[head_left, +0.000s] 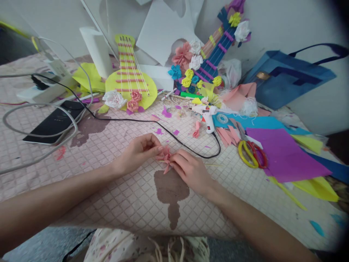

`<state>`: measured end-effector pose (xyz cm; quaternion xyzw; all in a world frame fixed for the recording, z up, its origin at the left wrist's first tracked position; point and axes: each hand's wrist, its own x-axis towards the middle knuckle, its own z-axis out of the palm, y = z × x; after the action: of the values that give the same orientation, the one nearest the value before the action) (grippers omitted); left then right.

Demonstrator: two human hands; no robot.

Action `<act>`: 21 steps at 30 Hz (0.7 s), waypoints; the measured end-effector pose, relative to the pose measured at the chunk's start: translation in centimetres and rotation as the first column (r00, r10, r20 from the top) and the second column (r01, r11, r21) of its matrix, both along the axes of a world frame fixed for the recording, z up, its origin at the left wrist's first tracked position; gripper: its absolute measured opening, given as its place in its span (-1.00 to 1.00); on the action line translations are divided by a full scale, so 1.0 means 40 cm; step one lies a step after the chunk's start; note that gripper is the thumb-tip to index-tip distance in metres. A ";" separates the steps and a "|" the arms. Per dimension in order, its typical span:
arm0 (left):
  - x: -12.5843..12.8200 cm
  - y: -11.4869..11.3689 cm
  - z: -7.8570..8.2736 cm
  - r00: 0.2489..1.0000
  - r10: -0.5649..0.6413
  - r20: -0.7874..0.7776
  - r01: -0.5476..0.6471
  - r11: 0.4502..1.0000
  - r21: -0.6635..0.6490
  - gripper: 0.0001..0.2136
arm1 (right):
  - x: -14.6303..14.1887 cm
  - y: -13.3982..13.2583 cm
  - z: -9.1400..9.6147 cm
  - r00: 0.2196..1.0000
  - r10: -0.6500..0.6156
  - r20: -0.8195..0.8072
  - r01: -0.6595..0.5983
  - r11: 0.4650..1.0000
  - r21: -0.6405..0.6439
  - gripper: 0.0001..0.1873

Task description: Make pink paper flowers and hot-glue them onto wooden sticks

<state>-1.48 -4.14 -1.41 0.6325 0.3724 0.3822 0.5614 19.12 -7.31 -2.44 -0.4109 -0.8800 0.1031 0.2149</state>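
Between my hands, just above the quilted cloth, is a pink paper flower with loose petals. My left hand pinches its upper left side between thumb and fingers. From the right, the bent fingers of my right hand grip its other edge. A thin stick pokes out to the right beneath my right hand. Farther back lies a white glue gun on its side, its black cord looping toward my hands. Beside it rests a small gathered pink paper piece.
A yellow paper guitar and a blue paper guitar lean at the back. Scissors lie by purple paper at right. A phone and power strip are at left, with cables crossing the table. A blue bag stands at back right.
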 end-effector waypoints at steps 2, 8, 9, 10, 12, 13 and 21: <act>-0.001 0.000 0.001 0.999 0.023 -0.041 -0.020 0.998 0.062 -0.82 | 0.001 0.000 0.000 1.000 0.001 0.001 -0.001 1.000 -0.004 -0.79; 0.005 -0.003 0.001 0.990 -0.076 -0.115 0.083 0.995 0.057 -0.82 | 0.001 -0.001 -0.002 1.000 -0.002 0.008 0.002 1.000 -0.011 -0.81; 0.004 -0.002 -0.001 0.993 -0.094 -0.074 0.096 0.995 0.030 -0.82 | 0.001 -0.001 -0.002 1.000 -0.003 0.009 0.003 1.000 -0.013 -0.81; 0.004 -0.001 -0.003 0.993 -0.103 -0.050 0.104 0.994 0.017 -0.81 | 0.001 0.000 -0.002 1.000 -0.004 0.010 0.004 1.000 -0.013 -0.81; 0.000 0.001 -0.005 0.995 -0.083 -0.059 0.086 0.996 0.037 -0.81 | 0.001 0.000 -0.002 1.000 -0.002 0.011 0.002 1.000 -0.010 -0.80; -0.002 0.002 -0.005 0.994 -0.056 -0.098 0.062 0.996 0.068 -0.81 | 0.001 0.000 -0.002 1.000 -0.002 0.011 0.002 1.000 -0.004 -0.80; 0.001 -0.015 0.010 0.816 0.104 -0.569 0.312 0.749 0.585 -0.90 | 0.000 0.000 -0.001 1.000 -0.004 0.029 0.003 0.999 0.032 -0.81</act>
<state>-1.44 -4.76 -0.99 0.8925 0.3267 0.2477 0.1881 19.10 -7.29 -2.48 -0.4103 -0.8838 0.0828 0.2089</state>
